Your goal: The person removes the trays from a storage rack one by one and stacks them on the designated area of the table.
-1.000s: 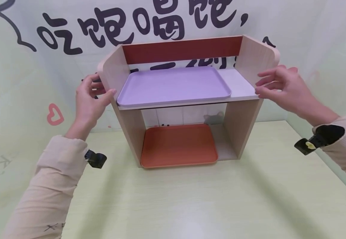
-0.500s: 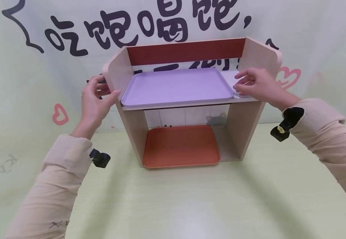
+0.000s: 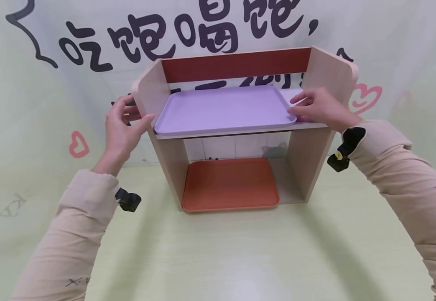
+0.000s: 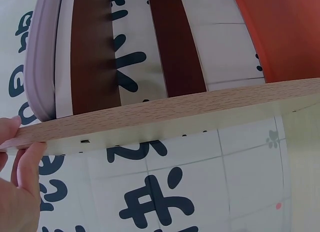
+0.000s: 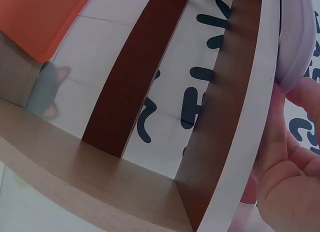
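Observation:
A two-level wooden shelf (image 3: 313, 159) stands on the table against the wall sheet. On its upper white board lies a purple tray (image 3: 223, 108), off to the left side. My left hand (image 3: 121, 129) grips the front edge of the left side panel (image 4: 165, 106), thumb on one face and fingers on the other. My right hand (image 3: 321, 108) is at the tray's right front corner, over the bare strip of board. In the right wrist view, the fingers (image 5: 275, 122) pinch the purple tray's corner (image 5: 295, 46).
An orange tray (image 3: 230, 184) lies on the lower level, also toward the left. Pale green tabletop (image 3: 210, 251) extends in front of the shelf. Behind it hangs a white sheet (image 3: 44, 100) with dark lettering and pink hearts.
My right hand has moved left from the shelf's right side panel to the purple tray's corner. My left hand has kept its grip. The whole view has shifted slightly.

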`<state>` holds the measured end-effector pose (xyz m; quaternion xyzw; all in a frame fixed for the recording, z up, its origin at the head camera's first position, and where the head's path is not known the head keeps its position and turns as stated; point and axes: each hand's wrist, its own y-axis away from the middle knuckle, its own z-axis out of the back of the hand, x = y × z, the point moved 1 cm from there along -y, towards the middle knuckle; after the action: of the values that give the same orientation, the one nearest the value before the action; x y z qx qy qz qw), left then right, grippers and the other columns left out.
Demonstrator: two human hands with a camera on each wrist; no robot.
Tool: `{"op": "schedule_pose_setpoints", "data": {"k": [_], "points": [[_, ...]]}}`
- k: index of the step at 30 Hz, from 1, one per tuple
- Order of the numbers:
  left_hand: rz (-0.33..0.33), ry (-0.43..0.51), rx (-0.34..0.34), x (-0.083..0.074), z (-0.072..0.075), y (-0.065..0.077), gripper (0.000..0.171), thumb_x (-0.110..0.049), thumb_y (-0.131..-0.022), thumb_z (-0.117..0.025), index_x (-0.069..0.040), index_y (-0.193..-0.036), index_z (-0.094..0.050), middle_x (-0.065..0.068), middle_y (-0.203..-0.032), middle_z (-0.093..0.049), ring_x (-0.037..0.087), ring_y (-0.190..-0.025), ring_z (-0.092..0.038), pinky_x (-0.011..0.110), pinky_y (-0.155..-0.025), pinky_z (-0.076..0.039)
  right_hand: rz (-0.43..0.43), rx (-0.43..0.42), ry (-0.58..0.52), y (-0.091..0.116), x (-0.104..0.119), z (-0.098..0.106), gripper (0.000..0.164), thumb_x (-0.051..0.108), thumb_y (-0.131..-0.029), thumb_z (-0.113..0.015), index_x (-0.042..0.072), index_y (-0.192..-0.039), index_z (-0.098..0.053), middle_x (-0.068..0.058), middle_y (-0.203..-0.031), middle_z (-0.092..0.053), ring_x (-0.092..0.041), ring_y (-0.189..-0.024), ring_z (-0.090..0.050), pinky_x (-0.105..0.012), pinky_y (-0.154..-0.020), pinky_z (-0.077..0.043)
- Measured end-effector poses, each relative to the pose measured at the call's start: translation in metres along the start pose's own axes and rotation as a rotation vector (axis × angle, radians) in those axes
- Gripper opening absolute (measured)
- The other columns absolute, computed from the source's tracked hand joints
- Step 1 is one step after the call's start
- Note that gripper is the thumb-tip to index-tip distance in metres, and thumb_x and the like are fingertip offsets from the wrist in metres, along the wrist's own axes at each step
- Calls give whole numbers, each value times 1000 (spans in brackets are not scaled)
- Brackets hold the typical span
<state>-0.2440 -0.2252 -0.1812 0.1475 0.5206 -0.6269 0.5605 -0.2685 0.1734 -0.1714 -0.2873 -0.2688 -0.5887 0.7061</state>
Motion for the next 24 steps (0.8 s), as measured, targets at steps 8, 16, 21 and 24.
{"op": "schedule_pose_setpoints", "data": {"k": [8, 16, 21, 24], "points": [[7, -5, 5, 1, 1, 1, 50, -24, -80, -65, -18, -126, -46, 9, -112, -51, 19, -96, -53, 26, -76, -49, -52, 34, 31, -4, 2, -1, 51, 31, -83, -61, 2, -123, -51, -17, -112, -52, -24, -100, -47, -25, -76, -43], [2, -10, 7, 1, 0, 1, 50, -24, -80, -65, -18, -126, -46, 9, -112, -51, 20, -97, -53, 28, -78, -49, -104, 81, 7, -2, 2, 2, 50, 31, -82, -62, 2, -122, -52, -13, -105, -58, -22, -94, -53, -26, -79, -42], [-1, -9, 8, 1, 0, 0, 50, -24, -80, -65, -17, -126, -46, 10, -113, -52, 20, -97, -54, 28, -79, -49, -124, 97, -41, 4, 2, 5, 51, 28, -81, -64, -1, -122, -52, -10, -99, -61, -15, -86, -59, -21, -78, -45], [0, -1, 5, 2, 0, 0, 51, -23, -80, -65, -17, -126, -46, 10, -112, -52, 19, -96, -54, 27, -78, -49, -137, 100, -105, 9, 3, 4, 51, 25, -81, -64, -3, -122, -51, -15, -103, -60, -15, -80, -63, -21, -74, -49]]}}
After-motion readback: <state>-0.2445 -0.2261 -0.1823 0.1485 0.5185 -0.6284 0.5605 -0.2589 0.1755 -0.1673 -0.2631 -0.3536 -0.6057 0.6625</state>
